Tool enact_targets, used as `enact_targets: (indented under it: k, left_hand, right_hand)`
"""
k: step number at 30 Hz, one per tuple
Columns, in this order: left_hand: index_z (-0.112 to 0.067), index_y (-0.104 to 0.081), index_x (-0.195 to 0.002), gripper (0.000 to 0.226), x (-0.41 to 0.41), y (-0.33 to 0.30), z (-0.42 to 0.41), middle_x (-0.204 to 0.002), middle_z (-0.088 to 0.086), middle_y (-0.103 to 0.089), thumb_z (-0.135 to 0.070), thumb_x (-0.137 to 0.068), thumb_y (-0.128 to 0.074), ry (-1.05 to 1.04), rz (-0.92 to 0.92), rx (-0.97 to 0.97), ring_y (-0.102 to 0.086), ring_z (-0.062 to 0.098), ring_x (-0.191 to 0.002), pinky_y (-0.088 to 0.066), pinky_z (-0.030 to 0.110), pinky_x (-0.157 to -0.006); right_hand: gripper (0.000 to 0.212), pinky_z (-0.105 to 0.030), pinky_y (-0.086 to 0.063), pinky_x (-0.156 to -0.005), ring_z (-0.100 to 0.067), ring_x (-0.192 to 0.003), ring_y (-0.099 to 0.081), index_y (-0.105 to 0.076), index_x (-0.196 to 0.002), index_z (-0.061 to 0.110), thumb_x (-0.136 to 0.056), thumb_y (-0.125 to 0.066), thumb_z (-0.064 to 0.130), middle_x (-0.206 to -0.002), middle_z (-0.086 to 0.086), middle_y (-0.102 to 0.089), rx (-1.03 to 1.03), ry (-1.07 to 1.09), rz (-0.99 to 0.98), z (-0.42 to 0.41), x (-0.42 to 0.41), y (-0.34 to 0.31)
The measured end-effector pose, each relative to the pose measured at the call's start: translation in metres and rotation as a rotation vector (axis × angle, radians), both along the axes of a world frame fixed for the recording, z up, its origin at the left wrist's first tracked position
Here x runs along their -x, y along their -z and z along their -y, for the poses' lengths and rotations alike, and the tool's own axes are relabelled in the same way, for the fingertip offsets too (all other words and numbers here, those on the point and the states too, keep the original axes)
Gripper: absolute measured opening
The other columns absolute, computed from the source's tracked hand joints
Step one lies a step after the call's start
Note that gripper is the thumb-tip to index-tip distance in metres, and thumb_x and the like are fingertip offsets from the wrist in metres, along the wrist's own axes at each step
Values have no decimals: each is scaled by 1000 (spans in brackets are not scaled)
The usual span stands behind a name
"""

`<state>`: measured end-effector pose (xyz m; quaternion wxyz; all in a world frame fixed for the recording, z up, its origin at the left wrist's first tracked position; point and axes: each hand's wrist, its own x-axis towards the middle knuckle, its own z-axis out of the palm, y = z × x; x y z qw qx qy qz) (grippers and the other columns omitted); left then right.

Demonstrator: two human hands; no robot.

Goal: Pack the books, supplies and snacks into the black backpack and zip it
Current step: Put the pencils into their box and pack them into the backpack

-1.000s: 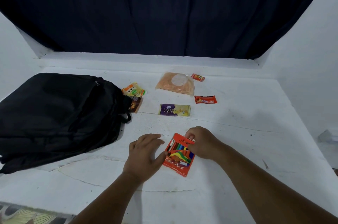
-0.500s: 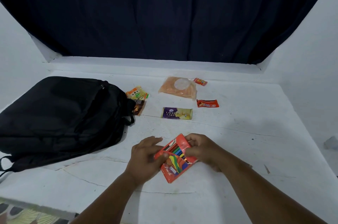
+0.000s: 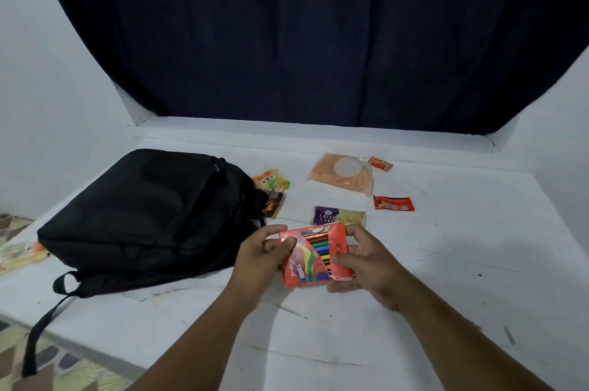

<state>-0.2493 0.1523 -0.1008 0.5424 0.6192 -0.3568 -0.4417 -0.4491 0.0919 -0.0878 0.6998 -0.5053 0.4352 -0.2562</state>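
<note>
A red box of colour pencils [image 3: 310,258] is held up off the white table between both hands. My left hand [image 3: 261,258] pinches its left edge and my right hand [image 3: 366,263] grips its right side. The black backpack [image 3: 143,215] lies flat on the left of the table, its strap hanging over the front edge. Behind the hands lie snacks: a purple layer cake pack [image 3: 338,217], a red wrapper [image 3: 394,203], a clear bag of orange snacks [image 3: 342,177], a small red packet [image 3: 380,164], an orange-green packet [image 3: 271,180] and a dark wrapper [image 3: 273,203] by the backpack.
The white table [image 3: 446,279] has raised walls at left, back and right, with a dark blue curtain [image 3: 302,39] behind. A patterned floor [image 3: 63,371] shows beyond the table's front left corner.
Both hands lifted the pencil box from the table and raised it, turning it more upright. The view shifted left, showing more of the backpack and its strap.
</note>
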Motion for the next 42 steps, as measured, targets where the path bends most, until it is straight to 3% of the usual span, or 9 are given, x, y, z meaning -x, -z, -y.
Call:
enact_targets:
  k: [6, 10, 13, 18, 24, 29, 35, 39, 42]
  left_hand:
    - [-22, -71, -114, 28, -55, 0, 14, -115, -6, -70, -34, -89, -65, -166, 972, 139, -60, 19, -111, -45, 34, -97]
    - [-34, -54, -135, 54, -93, -7, 20, -138, -4, -50, -54, -86, -64, -120, 1276, -330, -40, 29, -129, -35, 43, -105]
    - [-32, -69, -111, 31, -120, -8, 24, -111, -3, -65, -52, -88, -64, -89, 1292, -333, -58, 25, -108, -46, 36, -87]
    - [-16, -70, -65, 33, -159, -31, 35, -64, 2, -70, -38, -89, -73, -120, 860, -202, -67, 17, -66, -54, 28, -63]
    - [-29, -72, -79, 41, -185, -33, 30, -82, -19, -68, -65, -62, -80, 235, 1057, -328, -63, -1, -84, -51, 24, -81]
    - [-26, -65, -69, 18, -186, -24, 30, -84, -12, -70, -36, -84, -62, 213, 1138, -291, -60, 14, -97, -47, 32, -95]
    - [-32, -67, -87, 55, -165, -19, 33, -104, -11, -63, -83, -75, -49, 200, 1271, -382, -46, 17, -113, -32, 43, -98]
    - [-33, -73, -102, 28, -157, -15, 39, -111, -13, -65, -52, -88, -59, 198, 1320, -336, -51, 17, -117, -30, 40, -98]
    - [-29, -71, -82, 14, -157, -16, 39, -93, -18, -70, -40, -88, -64, 100, 1048, -310, -60, 9, -106, -30, 34, -98]
  right_hand:
    - [36, -46, -62, -70, -28, -88, -75, -53, -122, 19, -93, -60, -2, -112, -6, -70, 29, 233, 78, 14, -19, -3]
    - [33, -50, -62, -73, -28, -93, -74, -53, -120, 20, -94, -60, 1, -115, -7, -69, 32, 286, 65, 23, -34, -3]
    - [31, -48, -62, -72, -27, -92, -74, -52, -118, 20, -95, -60, 2, -113, -6, -68, 45, 312, 55, 27, -54, -6]
    - [29, -53, -61, -74, -29, -93, -72, -54, -114, 20, -93, -62, 1, -113, -9, -67, 68, 341, 56, 32, -100, -5]
    - [29, -47, -62, -68, -29, -81, -75, -53, -113, 17, -92, -63, 1, -107, -12, -68, 68, 448, 109, 34, -150, -11]
    - [28, -44, -62, -68, -28, -82, -76, -53, -112, 19, -92, -64, 2, -107, -12, -68, 93, 461, 93, 33, -161, -13]
    - [30, -44, -62, -69, -28, -84, -75, -52, -117, 16, -93, -61, 2, -110, -14, -68, 79, 528, 121, 34, -157, -14]
    - [30, -45, -62, -69, -28, -84, -75, -52, -118, 16, -93, -61, 1, -112, -14, -66, 75, 515, 100, 34, -149, -13]
    - [27, -46, -62, -70, -26, -84, -75, -54, -114, 17, -93, -62, 2, -111, -12, -67, 73, 510, 88, 34, -139, -9]
